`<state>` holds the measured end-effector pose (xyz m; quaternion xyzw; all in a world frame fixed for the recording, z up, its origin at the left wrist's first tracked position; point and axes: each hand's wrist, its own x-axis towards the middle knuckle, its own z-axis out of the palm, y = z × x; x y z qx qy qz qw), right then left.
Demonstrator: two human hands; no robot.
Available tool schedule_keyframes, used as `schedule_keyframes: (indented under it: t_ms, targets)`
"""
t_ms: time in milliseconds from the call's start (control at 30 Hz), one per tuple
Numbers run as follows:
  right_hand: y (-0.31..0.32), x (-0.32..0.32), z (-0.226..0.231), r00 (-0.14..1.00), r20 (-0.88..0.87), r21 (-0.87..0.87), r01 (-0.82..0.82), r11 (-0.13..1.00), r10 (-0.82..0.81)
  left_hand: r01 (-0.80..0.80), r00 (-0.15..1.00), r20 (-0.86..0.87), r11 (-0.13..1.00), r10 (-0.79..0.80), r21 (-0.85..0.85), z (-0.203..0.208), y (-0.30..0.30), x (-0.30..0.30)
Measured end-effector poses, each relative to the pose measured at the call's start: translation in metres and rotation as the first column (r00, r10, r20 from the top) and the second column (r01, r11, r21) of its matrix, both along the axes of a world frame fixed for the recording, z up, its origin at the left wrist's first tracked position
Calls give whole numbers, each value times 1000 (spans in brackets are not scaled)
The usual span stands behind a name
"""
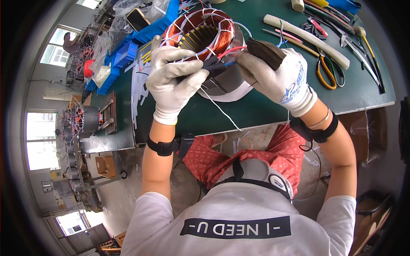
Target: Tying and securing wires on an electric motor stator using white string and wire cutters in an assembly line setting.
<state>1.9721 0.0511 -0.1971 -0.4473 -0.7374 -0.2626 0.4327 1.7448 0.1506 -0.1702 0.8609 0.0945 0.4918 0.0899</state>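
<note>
A motor stator (232, 81) stands on the green table, its copper winding (224, 36) bound with white lacing cord and yellow strips showing inside the bore. My left hand (175, 79), in a white glove, is at the winding's near left side, thumb and fingers pinched together; what they hold is hidden. A white cord (222, 112) hangs down beside it over the table edge. My gloved right hand (277, 79) is closed at the stator's right side, by a red lead (230, 52). A dark brown folded piece (267, 54) lies across its fingers; whether they grip it is unclear.
Right of the stator lie orange-handled scissors (326, 73), a long pale bar (307, 40), a caliper (358, 55) and a yellow-handled mallet (363, 36). Blue bins (124, 54), a phone (138, 20) and white strips (137, 85) are at the left. The table's near edge runs below my hands.
</note>
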Motion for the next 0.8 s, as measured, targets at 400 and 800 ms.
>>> schedule_keyframes:
  t_ms: [400, 800]
  targets:
    - [-6, -2, 24, 996, -83, -195, 17, 981, -33, -1, 997, 74, 999, 5, -49, -1, -2, 5]
    - [8, 5, 19, 997, 78, -94, -13, 996, 20, 0, 999, 34, 1000, 0, -5, -4, 1, 0]
